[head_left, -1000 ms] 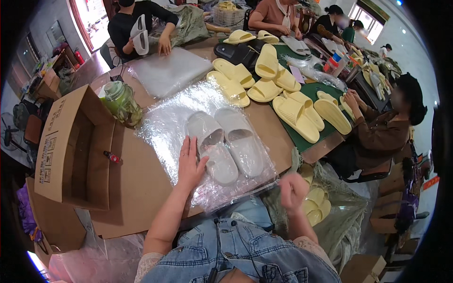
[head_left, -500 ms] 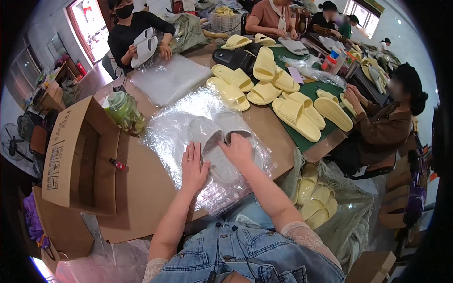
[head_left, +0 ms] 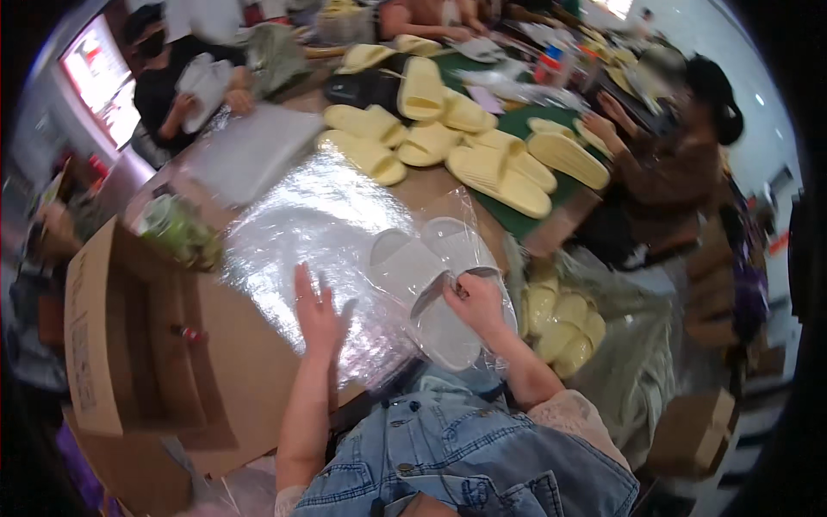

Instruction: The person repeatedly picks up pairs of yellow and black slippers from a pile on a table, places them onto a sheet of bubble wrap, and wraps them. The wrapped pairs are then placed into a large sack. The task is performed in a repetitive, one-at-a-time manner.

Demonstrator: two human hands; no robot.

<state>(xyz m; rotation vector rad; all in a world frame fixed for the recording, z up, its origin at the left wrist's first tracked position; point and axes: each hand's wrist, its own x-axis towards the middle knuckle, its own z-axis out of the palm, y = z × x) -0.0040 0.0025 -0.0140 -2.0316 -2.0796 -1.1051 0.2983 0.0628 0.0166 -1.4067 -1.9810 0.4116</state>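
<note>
My right hand is closed on a pair of light grey slippers in a clear plastic bag, gripping near their straps. The pair is tilted, above the table's right front edge. My left hand is open, fingers apart, left of the slippers and over a shiny pile of clear plastic bags. Whether it touches the pile I cannot tell.
An open cardboard box stands at the left, near a green-filled jar. Yellow slippers lie across the far table. More yellow slippers fill a sack at my right. A co-worker sits at the right.
My right hand has moved the bagged slippers right and off the plastic pile. My left hand has come away from them. The whole view has shifted.
</note>
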